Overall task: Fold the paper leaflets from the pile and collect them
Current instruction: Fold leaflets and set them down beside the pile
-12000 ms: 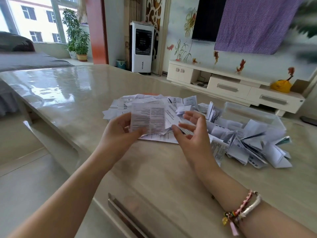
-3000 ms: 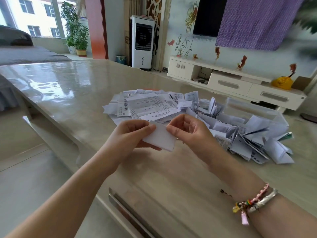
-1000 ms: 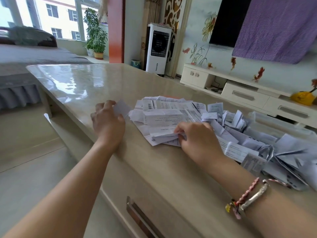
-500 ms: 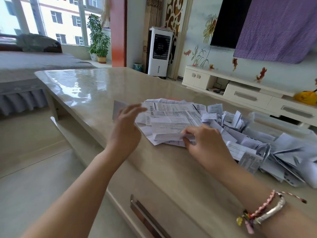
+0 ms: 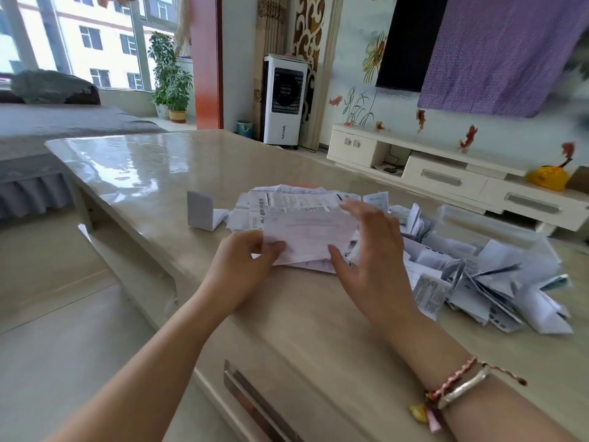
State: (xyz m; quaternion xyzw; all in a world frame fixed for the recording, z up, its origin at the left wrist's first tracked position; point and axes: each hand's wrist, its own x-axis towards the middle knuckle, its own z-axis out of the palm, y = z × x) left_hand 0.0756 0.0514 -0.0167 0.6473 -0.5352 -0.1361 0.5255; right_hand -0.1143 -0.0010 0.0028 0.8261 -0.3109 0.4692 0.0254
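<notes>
Beige tabletop [image 5: 318, 330] runs nearest the viewer, with a metal drawer pull [image 5: 251, 397] set in its front edge. Over it, the left hand [image 5: 245, 266] pinches the lower left corner of one unfolded leaflet [image 5: 309, 231] between thumb and curled fingers, holding it just above the pile of flat leaflets [image 5: 287, 202]. The right hand [image 5: 366, 250] sits at the sheet's right edge, fingers straight and spread, thumb under the lower edge; it looks to steady the sheet, not to clamp it.

Thin printed sheets like this are probably very light, limp and apt to slide over one another, so a corner or edge pinch with both hands seems best, then a crease pressed flat on the tabletop.

To the right lies a loose heap of folded leaflets [image 5: 484, 275], too many and too overlapped to count. Beyond the left hand one folded leaflet [image 5: 201, 210] stands alone, tent-like, just left of the flat pile. A clear plastic box [image 5: 471, 218] sits behind the heap. One sheet is in hand; two hands are at work.
</notes>
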